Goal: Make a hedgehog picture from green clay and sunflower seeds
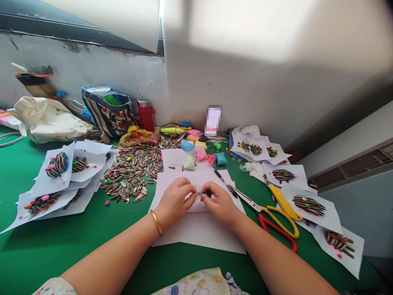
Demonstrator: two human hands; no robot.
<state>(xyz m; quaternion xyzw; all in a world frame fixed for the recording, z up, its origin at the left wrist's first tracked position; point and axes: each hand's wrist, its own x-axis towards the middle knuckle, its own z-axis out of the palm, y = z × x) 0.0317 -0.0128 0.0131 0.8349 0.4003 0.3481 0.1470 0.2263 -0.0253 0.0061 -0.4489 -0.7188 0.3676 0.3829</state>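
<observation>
My left hand (176, 201) and my right hand (220, 205) meet above the white paper sheets (172, 229). Between their fingertips is a small clear plastic packet (199, 193), pinched from both sides. Something dark, its kind unclear, shows at the right fingertips. Beyond the hands, another sheet with a faint drawing (176, 159) has a few seeds on it. Pale green (189, 164), pink (201, 155), red (211, 159) and blue (220, 159) clay packets sit around its right side. Two black pens (225, 182) rest right of the hands.
Sunflower seeds (135, 172) are heaped left of the sheets. Scissors (260, 209) with red and yellow handles lie by my right forearm, near a yellow utility knife (284, 203). Seed-decorated papers (58, 180) are stacked on both sides. Bags and a red bottle (146, 116) stand along the wall.
</observation>
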